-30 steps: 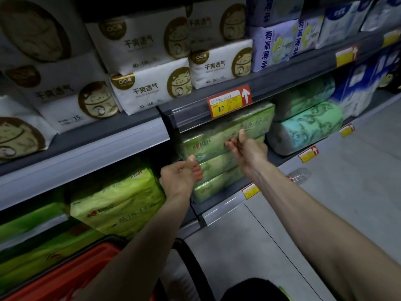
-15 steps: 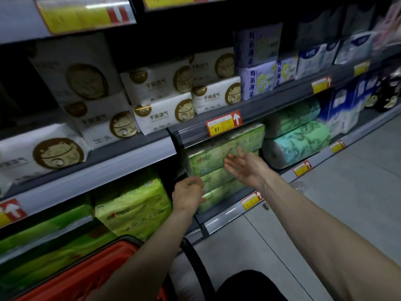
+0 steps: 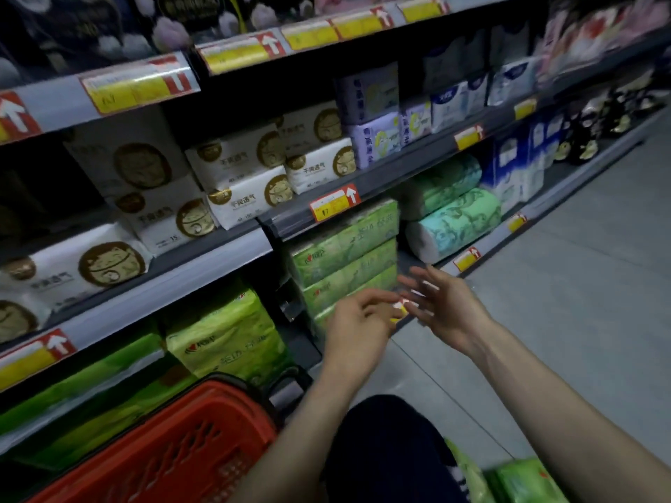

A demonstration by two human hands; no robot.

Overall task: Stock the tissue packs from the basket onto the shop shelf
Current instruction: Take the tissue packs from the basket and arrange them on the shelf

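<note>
Green tissue packs (image 3: 345, 255) are sitting stacked at frame centre on the bottom shop shelf (image 3: 490, 241); just below, left hand (image 3: 357, 321) is hanging loosely curled and empty, right hand (image 3: 444, 306) is spreading its fingers; red basket (image 3: 181, 448) is sitting lower left

White packs with a gold cat emblem (image 3: 239, 197), stacked two high along the middle tier of the shelf (image 3: 203, 261), toward its left end. Lavender packs (image 3: 374, 139) just right of them, then pale blue-and-white packs (image 3: 452, 103). On the bottom tier, toward the right end, green patterned roll bundles (image 3: 454, 221) on their sides, one atop another; blue-and-white bags (image 3: 515, 168) just beside, dark packs with gold print (image 3: 588, 128) farther right. Yellow-and-red price tags with white arrows (image 3: 334, 204) along the front edges. Grey floor (image 3: 581, 321) below.
</note>
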